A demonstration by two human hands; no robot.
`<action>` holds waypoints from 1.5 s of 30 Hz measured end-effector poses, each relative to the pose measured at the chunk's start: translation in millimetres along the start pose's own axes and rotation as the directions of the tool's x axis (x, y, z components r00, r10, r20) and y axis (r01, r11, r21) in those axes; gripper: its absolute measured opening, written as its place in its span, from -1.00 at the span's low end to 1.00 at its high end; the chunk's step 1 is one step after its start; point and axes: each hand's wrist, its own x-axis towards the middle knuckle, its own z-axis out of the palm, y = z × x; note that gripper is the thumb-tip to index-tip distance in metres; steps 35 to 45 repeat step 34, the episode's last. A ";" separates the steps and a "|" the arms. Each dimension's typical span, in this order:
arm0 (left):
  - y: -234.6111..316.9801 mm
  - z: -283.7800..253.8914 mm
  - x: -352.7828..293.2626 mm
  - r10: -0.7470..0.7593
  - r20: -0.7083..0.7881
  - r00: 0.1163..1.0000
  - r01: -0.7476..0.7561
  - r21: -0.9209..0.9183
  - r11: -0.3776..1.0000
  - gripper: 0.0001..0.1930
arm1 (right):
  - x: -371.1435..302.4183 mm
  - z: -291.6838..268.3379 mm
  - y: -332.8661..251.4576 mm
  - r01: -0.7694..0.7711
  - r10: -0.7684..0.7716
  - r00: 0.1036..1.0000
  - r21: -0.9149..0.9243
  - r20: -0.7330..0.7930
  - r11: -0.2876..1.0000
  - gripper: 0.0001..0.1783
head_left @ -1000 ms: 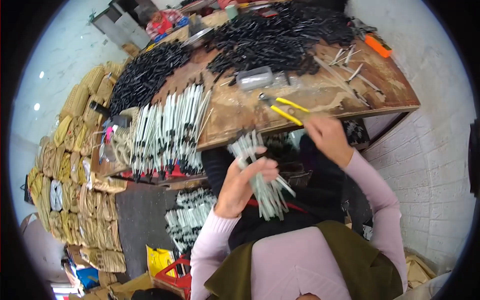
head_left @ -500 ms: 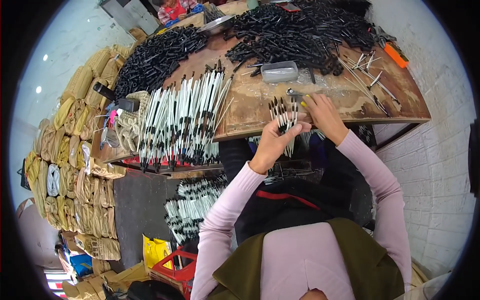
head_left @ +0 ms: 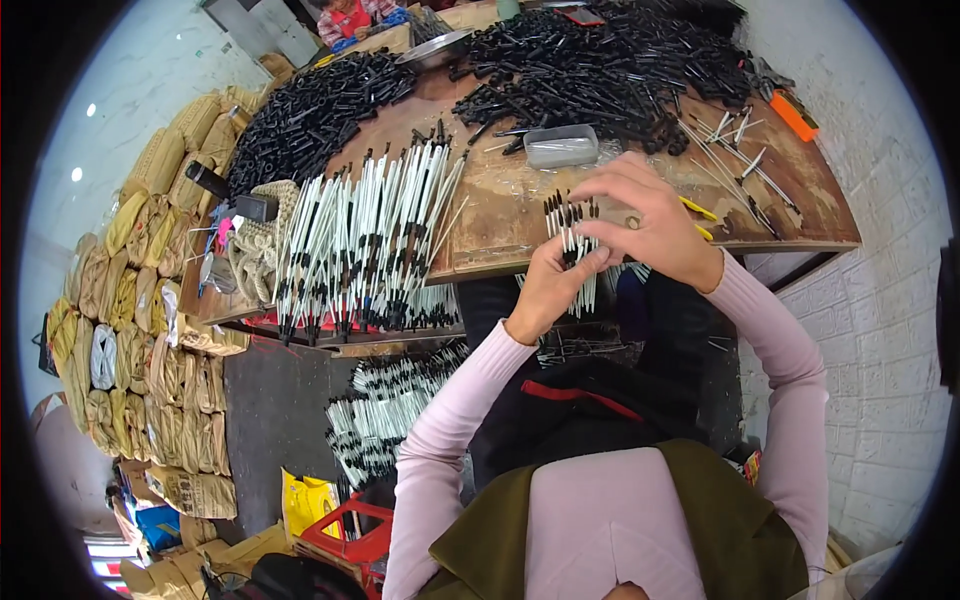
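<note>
My left hand (head_left: pixel 555 285) is closed round a bundle of thin brushes (head_left: pixel 561 212), with white shafts and dark pointed tips standing up in a row. Over the bundle curves my right hand (head_left: pixel 655 220), its thumb and fingers apart. The thumb overlaps the brushes; whether it presses on them I cannot tell. Behind this hand show the yellow handles of a small tool (head_left: pixel 699 209), whose head is mostly hidden. To the left, many long white sticks with black ends (head_left: pixel 370 230) lie across the table edge.
Heaps of black tube-like parts (head_left: pixel 600 70) cover the far wooden table (head_left: pixel 490 225). A clear plastic box (head_left: pixel 561 146) sits ahead of my hands. Loose sticks (head_left: pixel 745 160) and an orange object (head_left: pixel 794 115) lie right. Wrapped brown bundles (head_left: pixel 130 330) stack left. Another person (head_left: pixel 350 18) sits beyond.
My right hand has risen from the tabletop and moved over the brushes. The yellow-handled tool now shows farther right. My left hand keeps its hold, almost in place.
</note>
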 end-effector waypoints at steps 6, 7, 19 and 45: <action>1.2 -2.0 -10.9 0.033 -0.047 0.998 -0.032 0.019 0.999 -0.82 | 0.0 18.3 -8.2 -0.038 0.040 0.999 -0.122 0.012 0.992 -0.76; 1.9 -2.0 -12.0 0.034 -0.050 0.998 -0.033 0.019 0.999 -0.82 | -0.1 20.4 -10.7 -0.036 0.038 0.999 -0.121 0.014 0.992 -0.76; -24.5 -8.6 -45.3 -0.135 0.041 0.990 0.136 -0.009 0.991 -0.75 | -8.2 7.7 10.6 -0.202 0.115 0.928 0.217 0.356 0.955 -0.75; -34.3 -38.3 -5.0 -0.270 0.049 0.962 0.274 -0.185 0.944 -0.65 | 79.5 72.9 205.1 -0.304 0.465 0.779 -0.395 0.420 0.867 -0.81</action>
